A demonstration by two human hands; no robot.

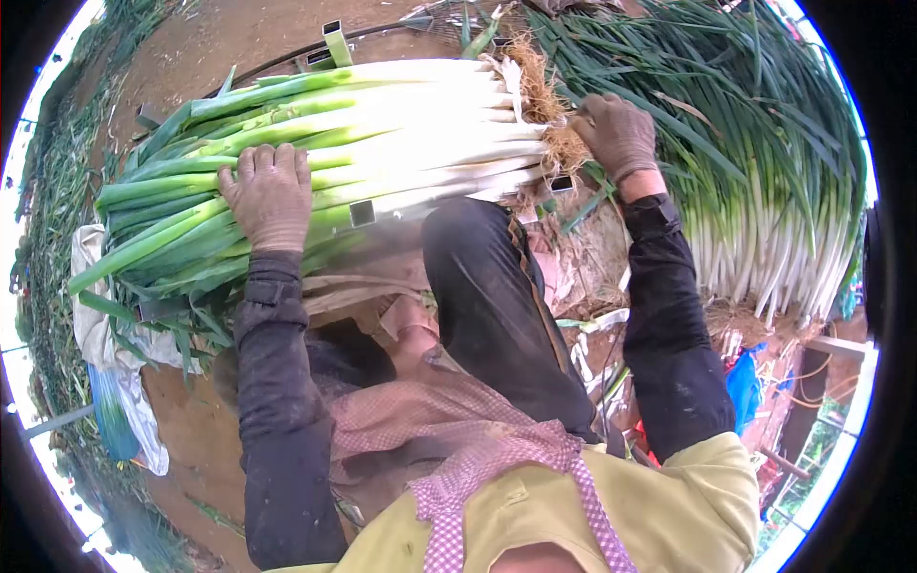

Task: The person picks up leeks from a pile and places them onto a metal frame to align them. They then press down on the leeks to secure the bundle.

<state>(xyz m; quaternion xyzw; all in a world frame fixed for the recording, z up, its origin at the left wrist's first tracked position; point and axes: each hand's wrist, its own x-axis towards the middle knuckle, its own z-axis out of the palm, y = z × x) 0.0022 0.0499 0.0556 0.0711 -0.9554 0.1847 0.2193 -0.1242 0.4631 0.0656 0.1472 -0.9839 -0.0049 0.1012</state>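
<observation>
A thick bundle of leeks [401,124] lies across a metal frame, green leaves to the left and roots [565,151] to the right. My left hand [269,196], in a brown glove, rests flat on the green leaves with its fingers extended. At the root end, my right hand [616,138], also gloved, is closed with its fingers curled against the roots. What lies between those fingertips is hidden.
A large heap of leeks [764,191] lies at the right, leaves toward the top. Square metal posts [363,213] stick up around the bundle. White sacking [143,353] hangs at the left. A blue bag [743,387] is at the lower right. My knee [478,258] is below the bundle.
</observation>
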